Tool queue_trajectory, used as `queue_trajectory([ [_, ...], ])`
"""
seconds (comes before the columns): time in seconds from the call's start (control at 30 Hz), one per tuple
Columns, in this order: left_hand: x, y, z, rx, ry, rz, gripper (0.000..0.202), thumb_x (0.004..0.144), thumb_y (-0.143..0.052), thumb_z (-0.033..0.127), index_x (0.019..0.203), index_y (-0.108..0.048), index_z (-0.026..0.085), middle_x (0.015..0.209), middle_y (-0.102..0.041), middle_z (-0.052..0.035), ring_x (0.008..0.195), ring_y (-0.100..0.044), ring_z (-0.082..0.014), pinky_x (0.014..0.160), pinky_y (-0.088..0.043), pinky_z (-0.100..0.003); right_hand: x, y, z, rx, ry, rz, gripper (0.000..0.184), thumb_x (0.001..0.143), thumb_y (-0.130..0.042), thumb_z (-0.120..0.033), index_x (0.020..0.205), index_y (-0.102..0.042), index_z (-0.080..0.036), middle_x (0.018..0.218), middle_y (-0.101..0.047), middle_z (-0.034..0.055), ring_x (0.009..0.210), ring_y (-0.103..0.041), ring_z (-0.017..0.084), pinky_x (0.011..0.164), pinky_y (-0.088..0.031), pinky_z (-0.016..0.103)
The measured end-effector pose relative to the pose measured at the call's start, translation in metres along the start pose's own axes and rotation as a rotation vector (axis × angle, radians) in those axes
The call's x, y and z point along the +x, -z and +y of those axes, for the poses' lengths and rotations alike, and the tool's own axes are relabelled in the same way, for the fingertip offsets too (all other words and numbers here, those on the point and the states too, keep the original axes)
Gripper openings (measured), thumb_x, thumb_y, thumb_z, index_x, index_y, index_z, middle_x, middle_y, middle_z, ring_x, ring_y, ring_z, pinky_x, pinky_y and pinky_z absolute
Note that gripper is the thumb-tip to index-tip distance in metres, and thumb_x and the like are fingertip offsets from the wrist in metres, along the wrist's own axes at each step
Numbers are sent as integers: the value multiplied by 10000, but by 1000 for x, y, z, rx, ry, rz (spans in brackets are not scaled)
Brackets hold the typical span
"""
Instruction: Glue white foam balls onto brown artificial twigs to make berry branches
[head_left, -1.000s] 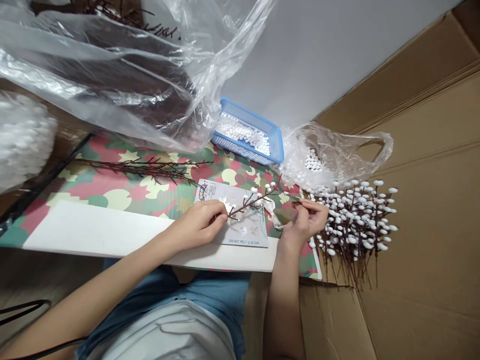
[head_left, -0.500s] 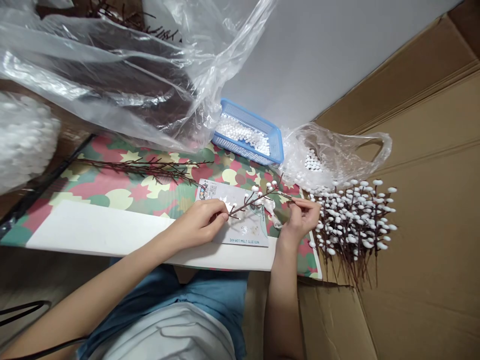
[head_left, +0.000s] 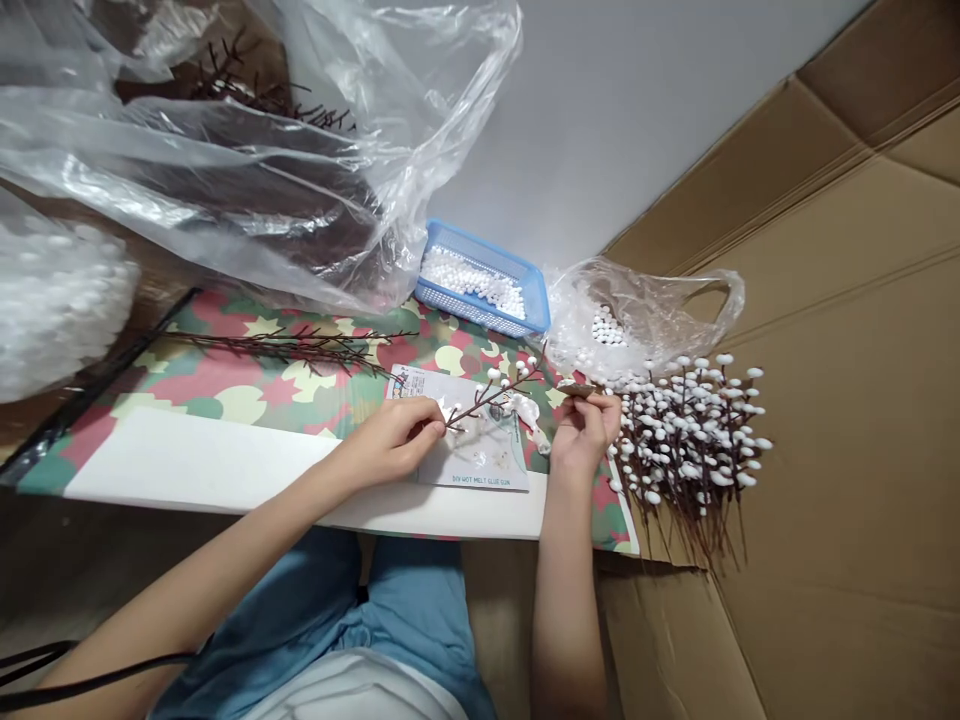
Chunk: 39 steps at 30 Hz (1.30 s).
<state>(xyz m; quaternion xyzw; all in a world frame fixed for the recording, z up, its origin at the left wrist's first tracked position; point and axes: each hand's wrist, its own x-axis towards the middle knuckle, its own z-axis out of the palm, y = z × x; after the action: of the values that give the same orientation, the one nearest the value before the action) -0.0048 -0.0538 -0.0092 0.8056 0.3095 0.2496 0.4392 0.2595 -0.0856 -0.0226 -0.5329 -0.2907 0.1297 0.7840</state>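
My left hand (head_left: 391, 440) is closed, pinching the lower end of a dark brown artificial twig (head_left: 484, 403). Several white berries sit along the twig's upper part, and it slants up to the right above a glue gun card (head_left: 480, 478). Right of it, my right hand (head_left: 585, 435) pinches a short, flat brownish stick (head_left: 576, 390), its exact kind unclear. The stick's tip points left and stands apart from the twig. On the card's right side lies a white, sticky-looking lump (head_left: 523, 410).
A blue basket (head_left: 536, 300) holds white berries, beside a clear bag (head_left: 652, 330) with more. Finished berry twigs (head_left: 690, 440) pile up at the right against cardboard (head_left: 847, 400). Bare twigs (head_left: 292, 347) lie at the left, below a large plastic bag (head_left: 300, 190).
The stick in my right hand has drawn back from the twig, its tip now clear of it. My left hand keeps its pinch on the twig. The whole view has shifted slightly.
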Motion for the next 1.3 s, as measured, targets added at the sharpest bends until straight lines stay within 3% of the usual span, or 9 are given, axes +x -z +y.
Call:
queue_trajectory([
  [0.9, -3, 1, 3, 17, -32, 0, 231, 899, -391, 197, 775, -580, 146, 753, -615, -39, 703, -560, -161, 656, -384, -263, -5, -9, 3, -63, -31, -80, 169, 548, -610, -193, 654, -479, -195, 638, -506, -70, 573, -538, 82, 537, -436, 194],
  [1.3, -3, 1, 3, 36, -53, -5, 239, 908, -373, 208, 755, -549, 157, 735, -590, -40, 683, -536, -161, 650, -381, -272, -10, -6, 5, -157, 22, -40, 136, 572, -611, -194, 653, -502, -194, 684, -512, -56, 603, -536, 97, 540, -447, 216],
])
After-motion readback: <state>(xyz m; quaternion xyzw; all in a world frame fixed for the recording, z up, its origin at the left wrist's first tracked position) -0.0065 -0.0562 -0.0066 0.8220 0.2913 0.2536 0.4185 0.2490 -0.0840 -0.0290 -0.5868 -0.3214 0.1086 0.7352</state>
